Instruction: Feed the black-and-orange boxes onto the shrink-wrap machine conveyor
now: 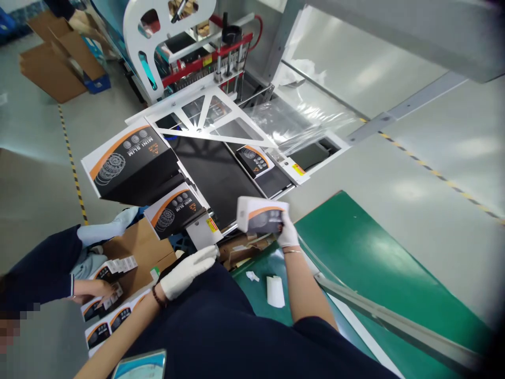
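Note:
My right hand (286, 231), in a white glove, grips a small white, black and orange product box (260, 215) and holds it just in front of the machine's black belt (215, 176). My left hand (188, 269), also gloved, hangs lower left with its fingers stretched out and nothing in them, close to a white machine bracket with a yellow label (205, 230). Another such box (254, 159) lies on the belt under clear wrapping film (292, 123).
Stacks of larger "MINI SLIM" boxes (134, 160) sit left of the belt. A co-worker in dark sleeves (43, 263) handles boxes in a carton (138, 252) at lower left. A green table (363, 252) lies to the right, with white paper scraps (275, 290).

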A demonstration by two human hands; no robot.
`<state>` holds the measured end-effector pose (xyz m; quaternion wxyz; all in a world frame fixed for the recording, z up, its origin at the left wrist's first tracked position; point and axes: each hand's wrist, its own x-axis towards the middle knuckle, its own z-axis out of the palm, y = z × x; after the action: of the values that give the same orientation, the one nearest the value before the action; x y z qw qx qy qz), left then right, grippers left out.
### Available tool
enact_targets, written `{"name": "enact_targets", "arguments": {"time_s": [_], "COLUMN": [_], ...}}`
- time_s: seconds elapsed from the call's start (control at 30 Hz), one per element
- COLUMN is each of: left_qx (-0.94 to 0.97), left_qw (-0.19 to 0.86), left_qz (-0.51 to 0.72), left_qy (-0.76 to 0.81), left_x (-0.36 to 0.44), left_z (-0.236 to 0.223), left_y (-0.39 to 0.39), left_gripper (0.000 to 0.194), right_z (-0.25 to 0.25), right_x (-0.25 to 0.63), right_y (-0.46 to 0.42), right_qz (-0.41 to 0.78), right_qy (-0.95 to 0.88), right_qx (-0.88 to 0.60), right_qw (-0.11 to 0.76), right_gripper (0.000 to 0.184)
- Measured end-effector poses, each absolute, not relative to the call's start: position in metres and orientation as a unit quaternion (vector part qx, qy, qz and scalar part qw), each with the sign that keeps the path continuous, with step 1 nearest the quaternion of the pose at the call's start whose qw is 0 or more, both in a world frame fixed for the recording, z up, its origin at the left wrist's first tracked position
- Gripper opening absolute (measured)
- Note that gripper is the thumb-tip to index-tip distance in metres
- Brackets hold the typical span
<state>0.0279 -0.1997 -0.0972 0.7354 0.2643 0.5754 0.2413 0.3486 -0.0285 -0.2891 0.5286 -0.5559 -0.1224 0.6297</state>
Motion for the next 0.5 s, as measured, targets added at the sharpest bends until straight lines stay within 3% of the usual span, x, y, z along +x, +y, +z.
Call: {"name": "enact_targets", "arguments": {"time_s": [0.13,0.23,0.4,0.5], "left_qx": [0.368,0.344,0.302,0.251], "left_qw": [0.627,0.581,0.567,0.600], "left_qz": [0.151,0.160,0.187,0.224], "left_qy": [0.670,0.720,0.743,0.726], "left_x": [0.003,-0.023,-0.041,-0.035], "left_z": [-0.084,-0.096,-0.105,-0.094], "left_y": [-0.221,-0.247,-0.269,-0.266], "left_gripper": [0.087,0.088,0.102,0.097], "right_z": [-0.287,-0.292,-0.312,-0.323], "right_x": [0.405,0.420,0.422,0.416], "right_y": [-0.005,-0.002,-0.007,-0.008], "right_qz": [0.566,0.532,0.454,0.430], "right_qy": [-0.038,-0.058,-0.013,0.025], "right_qx": [-0.495,-0.437,-0.503,-0.554], "right_qw": [0.658,0.723,0.735,0.713], "right_gripper": [0.051,0.058,0.051,0.048]}}
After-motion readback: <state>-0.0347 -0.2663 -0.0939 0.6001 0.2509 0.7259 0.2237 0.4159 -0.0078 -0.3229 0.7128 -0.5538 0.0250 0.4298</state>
